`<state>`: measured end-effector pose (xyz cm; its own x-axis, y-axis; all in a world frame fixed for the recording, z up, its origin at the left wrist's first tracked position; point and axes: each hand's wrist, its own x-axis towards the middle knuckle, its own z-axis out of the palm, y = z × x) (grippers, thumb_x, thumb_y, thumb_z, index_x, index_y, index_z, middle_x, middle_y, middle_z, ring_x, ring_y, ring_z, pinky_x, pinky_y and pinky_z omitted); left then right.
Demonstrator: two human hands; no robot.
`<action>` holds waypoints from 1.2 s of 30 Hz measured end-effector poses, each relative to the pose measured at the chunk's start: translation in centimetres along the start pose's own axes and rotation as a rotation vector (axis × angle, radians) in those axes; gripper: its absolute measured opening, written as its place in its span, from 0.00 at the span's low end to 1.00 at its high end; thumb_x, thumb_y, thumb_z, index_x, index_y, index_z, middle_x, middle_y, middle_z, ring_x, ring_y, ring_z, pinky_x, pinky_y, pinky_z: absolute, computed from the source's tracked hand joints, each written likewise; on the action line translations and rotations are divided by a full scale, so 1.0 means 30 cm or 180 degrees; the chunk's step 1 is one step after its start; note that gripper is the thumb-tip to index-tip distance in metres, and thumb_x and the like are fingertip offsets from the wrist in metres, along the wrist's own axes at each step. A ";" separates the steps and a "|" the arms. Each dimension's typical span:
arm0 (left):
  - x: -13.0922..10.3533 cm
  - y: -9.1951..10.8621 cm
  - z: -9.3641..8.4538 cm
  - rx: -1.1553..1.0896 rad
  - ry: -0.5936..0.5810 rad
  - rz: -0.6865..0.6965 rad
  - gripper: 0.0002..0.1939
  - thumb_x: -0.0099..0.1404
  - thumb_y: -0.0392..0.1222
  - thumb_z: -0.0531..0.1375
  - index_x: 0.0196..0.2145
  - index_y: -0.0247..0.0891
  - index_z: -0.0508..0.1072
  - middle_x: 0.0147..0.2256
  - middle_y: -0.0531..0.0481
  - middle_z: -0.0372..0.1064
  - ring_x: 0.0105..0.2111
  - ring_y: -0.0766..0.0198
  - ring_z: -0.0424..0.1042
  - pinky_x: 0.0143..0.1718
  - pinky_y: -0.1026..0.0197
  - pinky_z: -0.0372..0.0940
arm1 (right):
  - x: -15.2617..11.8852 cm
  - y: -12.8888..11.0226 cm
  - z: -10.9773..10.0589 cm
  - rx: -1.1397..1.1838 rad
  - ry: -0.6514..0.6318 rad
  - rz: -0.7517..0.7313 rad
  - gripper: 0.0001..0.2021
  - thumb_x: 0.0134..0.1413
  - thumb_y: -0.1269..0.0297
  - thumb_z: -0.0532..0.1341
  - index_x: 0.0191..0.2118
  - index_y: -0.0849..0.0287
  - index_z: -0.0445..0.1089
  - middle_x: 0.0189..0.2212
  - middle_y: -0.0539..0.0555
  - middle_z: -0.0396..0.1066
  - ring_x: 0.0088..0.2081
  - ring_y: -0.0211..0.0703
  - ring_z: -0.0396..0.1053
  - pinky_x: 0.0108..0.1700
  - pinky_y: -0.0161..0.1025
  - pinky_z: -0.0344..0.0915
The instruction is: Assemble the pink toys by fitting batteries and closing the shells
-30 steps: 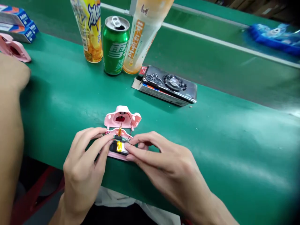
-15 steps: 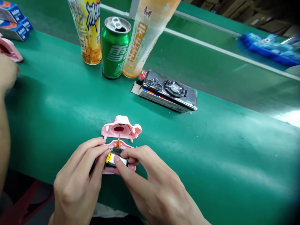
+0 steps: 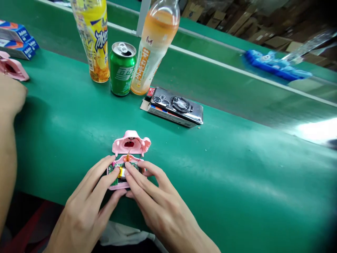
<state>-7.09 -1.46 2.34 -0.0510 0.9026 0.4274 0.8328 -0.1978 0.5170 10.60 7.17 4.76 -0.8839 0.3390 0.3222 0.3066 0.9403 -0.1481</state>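
The rear half of a pink plastic casing holds a green circuit board with a small battery, silver with a yellow end, lying on it. Standing behind is the front half of the casing, joined by a ribbon cable and thin wires. My left hand grips the rear half from the left, one fingertip at the battery's yellow end and the thumb at the lower edge. From the right, my right hand lays fingers over the battery and the casing's right side, thumb by the lower edge.
Farther back stand a yellow-labelled bottle, a green can and an orange drink bottle. A phone lies on a box. At left are another person's arm, a pink casing part and blue boxes.
My right thumb has left the battery for the casing's lower edge, and right fingers now lie across the battery. My left thumb has moved down to the lower edge. The view has shifted.
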 end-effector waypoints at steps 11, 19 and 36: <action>-0.003 -0.024 -0.002 -0.0218 -0.0243 0.0116 0.15 0.75 0.37 0.57 0.58 0.40 0.69 0.62 0.45 0.65 0.63 0.59 0.64 0.65 0.58 0.61 | -0.058 -0.006 0.043 -0.0037 0.0873 0.0554 0.13 0.67 0.76 0.60 0.51 0.59 0.78 0.50 0.47 0.80 0.48 0.51 0.72 0.45 0.46 0.70; -0.006 -0.032 0.025 0.0051 0.0015 0.0057 0.10 0.75 0.43 0.57 0.53 0.45 0.71 0.61 0.45 0.67 0.59 0.51 0.68 0.57 0.48 0.67 | 0.070 0.112 -0.128 0.0241 0.1326 0.1529 0.17 0.72 0.60 0.57 0.35 0.58 0.79 0.30 0.53 0.81 0.30 0.42 0.73 0.34 0.38 0.66; -0.008 -0.028 0.023 -0.1457 0.0579 -0.0502 0.16 0.71 0.50 0.62 0.54 0.46 0.71 0.56 0.45 0.70 0.58 0.53 0.70 0.61 0.51 0.64 | 0.419 0.139 -0.345 0.0372 -0.2294 0.1020 0.13 0.58 0.55 0.69 0.39 0.61 0.79 0.34 0.55 0.77 0.37 0.46 0.72 0.35 0.37 0.61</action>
<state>-7.39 -1.24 1.29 -0.2854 0.8618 0.4193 0.4830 -0.2486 0.8396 4.43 15.68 17.87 -0.7820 0.4505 -0.4306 0.5807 0.7776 -0.2410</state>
